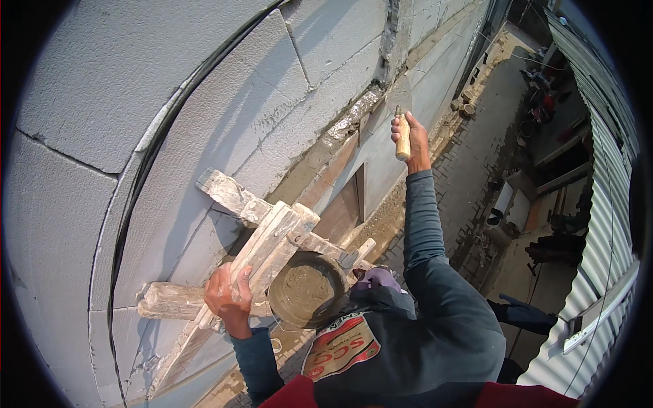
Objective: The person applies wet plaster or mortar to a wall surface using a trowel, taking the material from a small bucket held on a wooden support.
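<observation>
Dark shirt cloth [425,350] lies nearest; the left hand [228,294] clasps a rough plank [266,241], the right hand [416,138] a round-handled wooden-gripped trowel [403,141], its blade [399,94] seemingly beside lumpy mortar [352,121].

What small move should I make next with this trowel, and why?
Probably draw the trowel lightly along the wet mortar on the wall: that mortar looks lumpy, your right hand holds the tool close by, and your left hand grips a wooden plank.

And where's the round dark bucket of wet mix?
In the head view, below centre: the bucket is right of the left hand, beside the pale, rough wooden planks.
</observation>
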`<state>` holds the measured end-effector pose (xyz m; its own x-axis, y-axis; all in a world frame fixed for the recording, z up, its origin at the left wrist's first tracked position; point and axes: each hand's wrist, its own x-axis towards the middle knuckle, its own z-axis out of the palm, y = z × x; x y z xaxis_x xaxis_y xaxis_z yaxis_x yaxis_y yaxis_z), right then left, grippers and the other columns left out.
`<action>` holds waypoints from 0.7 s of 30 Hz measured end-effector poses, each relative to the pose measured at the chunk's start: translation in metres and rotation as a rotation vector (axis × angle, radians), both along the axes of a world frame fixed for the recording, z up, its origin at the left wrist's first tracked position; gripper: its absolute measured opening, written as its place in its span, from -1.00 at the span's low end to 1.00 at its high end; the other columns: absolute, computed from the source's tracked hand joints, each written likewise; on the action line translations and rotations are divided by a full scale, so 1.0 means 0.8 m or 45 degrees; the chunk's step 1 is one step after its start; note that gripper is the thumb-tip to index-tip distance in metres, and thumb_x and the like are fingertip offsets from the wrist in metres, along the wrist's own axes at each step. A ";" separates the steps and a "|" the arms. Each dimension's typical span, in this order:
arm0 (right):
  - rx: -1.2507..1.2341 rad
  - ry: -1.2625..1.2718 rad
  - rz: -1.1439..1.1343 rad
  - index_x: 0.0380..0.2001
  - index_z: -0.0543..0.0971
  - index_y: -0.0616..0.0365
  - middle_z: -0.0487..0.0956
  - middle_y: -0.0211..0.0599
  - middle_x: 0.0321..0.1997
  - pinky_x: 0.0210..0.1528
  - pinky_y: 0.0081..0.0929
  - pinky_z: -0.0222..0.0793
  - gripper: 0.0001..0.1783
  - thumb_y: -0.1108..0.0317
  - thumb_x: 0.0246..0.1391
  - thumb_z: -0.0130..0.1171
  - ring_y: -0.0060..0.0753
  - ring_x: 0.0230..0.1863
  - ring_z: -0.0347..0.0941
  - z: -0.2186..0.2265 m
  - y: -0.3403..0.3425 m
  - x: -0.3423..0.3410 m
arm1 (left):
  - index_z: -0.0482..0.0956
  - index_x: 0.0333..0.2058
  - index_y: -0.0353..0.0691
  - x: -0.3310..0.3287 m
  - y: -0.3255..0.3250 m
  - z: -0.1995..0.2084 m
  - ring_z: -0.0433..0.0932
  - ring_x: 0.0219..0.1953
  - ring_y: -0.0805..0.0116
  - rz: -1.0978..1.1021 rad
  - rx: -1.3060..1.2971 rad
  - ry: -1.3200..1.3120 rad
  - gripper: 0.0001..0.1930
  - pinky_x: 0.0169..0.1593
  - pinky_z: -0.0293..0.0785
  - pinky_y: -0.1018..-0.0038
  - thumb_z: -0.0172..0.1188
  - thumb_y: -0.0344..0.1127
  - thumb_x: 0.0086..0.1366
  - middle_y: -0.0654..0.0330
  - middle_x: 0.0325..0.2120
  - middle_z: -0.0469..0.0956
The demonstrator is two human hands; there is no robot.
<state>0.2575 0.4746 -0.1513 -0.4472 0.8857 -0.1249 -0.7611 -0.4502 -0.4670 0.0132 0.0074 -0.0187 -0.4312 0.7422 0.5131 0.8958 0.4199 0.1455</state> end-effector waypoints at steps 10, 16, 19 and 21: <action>-0.087 -0.534 -0.231 -0.24 0.44 0.23 0.51 -0.27 -0.44 -0.65 -0.46 0.44 -0.69 0.15 0.32 0.09 -0.46 -0.61 0.44 -0.058 -0.104 -0.077 | 0.64 -0.27 -0.35 -0.003 -0.001 -0.008 0.60 -0.37 -0.06 0.029 -0.022 0.013 -0.60 -0.27 0.45 0.18 0.35 -0.05 0.22 -0.03 -0.41 0.63; -0.029 -0.159 -0.130 -0.20 0.42 0.19 0.51 -0.27 -0.41 -0.62 -0.49 0.44 -0.69 0.12 0.36 0.03 -0.46 -0.56 0.46 0.001 -0.116 -0.061 | 0.64 -0.27 -0.35 -0.001 0.002 -0.003 0.60 -0.34 -0.08 0.028 -0.029 -0.005 -0.60 -0.23 0.45 0.17 0.32 -0.04 0.24 -0.03 -0.40 0.63; 0.100 -0.197 -0.388 -0.19 0.37 0.20 0.49 -0.26 -0.38 -0.63 -0.49 0.47 -0.72 0.19 0.33 0.08 -0.46 -0.54 0.46 0.044 -0.110 -0.057 | 0.64 -0.26 -0.35 0.001 0.001 -0.003 0.59 -0.35 -0.08 0.031 -0.025 -0.006 -0.60 -0.24 0.44 0.16 0.31 -0.04 0.25 -0.03 -0.40 0.62; 0.129 -0.283 -0.613 -0.20 0.34 0.21 0.49 -0.24 -0.38 -0.64 -0.46 0.48 -0.73 0.23 0.30 0.11 -0.45 -0.53 0.48 0.061 -0.100 -0.065 | 0.64 -0.26 -0.35 0.001 0.001 -0.002 0.59 -0.35 -0.08 0.037 -0.018 0.005 -0.60 -0.24 0.44 0.16 0.31 -0.04 0.25 -0.03 -0.40 0.62</action>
